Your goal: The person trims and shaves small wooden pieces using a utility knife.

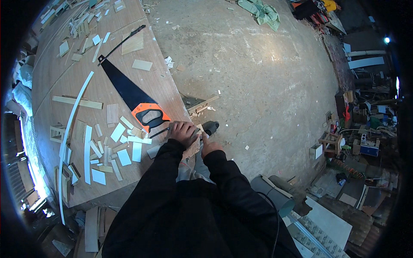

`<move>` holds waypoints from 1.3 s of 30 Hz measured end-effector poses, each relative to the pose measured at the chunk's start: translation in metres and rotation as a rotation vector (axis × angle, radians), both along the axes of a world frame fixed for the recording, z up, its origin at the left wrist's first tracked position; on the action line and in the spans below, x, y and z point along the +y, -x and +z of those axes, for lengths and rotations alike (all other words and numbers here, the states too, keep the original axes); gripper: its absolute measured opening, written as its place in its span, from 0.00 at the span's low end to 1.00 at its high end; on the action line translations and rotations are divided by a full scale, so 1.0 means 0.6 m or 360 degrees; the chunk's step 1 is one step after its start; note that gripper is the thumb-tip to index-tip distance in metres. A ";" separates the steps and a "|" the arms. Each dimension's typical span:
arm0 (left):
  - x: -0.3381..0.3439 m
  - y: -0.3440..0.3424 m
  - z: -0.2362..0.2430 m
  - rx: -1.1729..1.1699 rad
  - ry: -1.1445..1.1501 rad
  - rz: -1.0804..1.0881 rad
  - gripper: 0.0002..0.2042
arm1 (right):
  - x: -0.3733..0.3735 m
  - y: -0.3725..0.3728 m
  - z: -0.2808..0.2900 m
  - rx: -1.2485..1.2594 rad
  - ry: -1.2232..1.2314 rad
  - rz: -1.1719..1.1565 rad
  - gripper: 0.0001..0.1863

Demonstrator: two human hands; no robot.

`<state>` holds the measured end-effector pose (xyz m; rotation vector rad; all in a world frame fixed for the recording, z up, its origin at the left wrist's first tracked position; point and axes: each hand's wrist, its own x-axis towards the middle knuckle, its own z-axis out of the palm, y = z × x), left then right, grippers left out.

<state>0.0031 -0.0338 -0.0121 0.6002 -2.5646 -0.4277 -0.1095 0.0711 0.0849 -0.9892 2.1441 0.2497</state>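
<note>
Handsaw (pixel 124 88) lying flat, orange-and-black handle toward the person, dark blade running away to the far left on a long diagonal. And just off the right side of that handle, here's the action: left hand (pixel 183 133) down at the edge of the surface (pixel 159 86), fingers bent over and close together, whatever they press or grip hidden beneath the palm. Right hand (pixel 211 147) a little farther right of the saw handle, one digit reaching up, the others curled; from above, how firm its hold is cannot be told.

Between the two, right of the handle, pokes a small pale wooden piece (pixel 200 128): only a short end shows, tipped away from the person, so its full long axis can't be made out. Near side of the handle now, a dark rod (pixel 159 133), slim, its long axis slanting from the left hand down toward the person's left. White-faced offcuts (pixel 124 157) scatter left and near of the handle; past the blade's tip, a thin dark tool (pixel 124 43) angles away to the right.
</note>
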 end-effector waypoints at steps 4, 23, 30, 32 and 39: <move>0.002 -0.018 -0.020 0.0008 -0.0039 0.0031 0.17 | 0.016 -0.008 0.026 -0.0112 -0.0063 -0.0088 0.32; -0.006 0.035 -0.036 0.0021 -0.0162 0.0148 0.26 | 0.340 0.127 -0.034 0.0247 0.0967 -0.0854 0.26; 0.016 0.053 0.053 -0.0528 -0.0617 0.0176 0.24 | 0.329 0.121 0.040 0.0049 0.1074 -0.1285 0.28; 0.024 0.064 0.094 -0.0602 -0.0701 0.0145 0.25 | 0.336 0.127 0.028 0.0107 0.1649 -0.1168 0.29; 0.023 0.052 0.153 -0.0233 -0.0991 0.0005 0.29 | 0.291 0.146 0.043 -0.0208 0.1584 -0.1182 0.30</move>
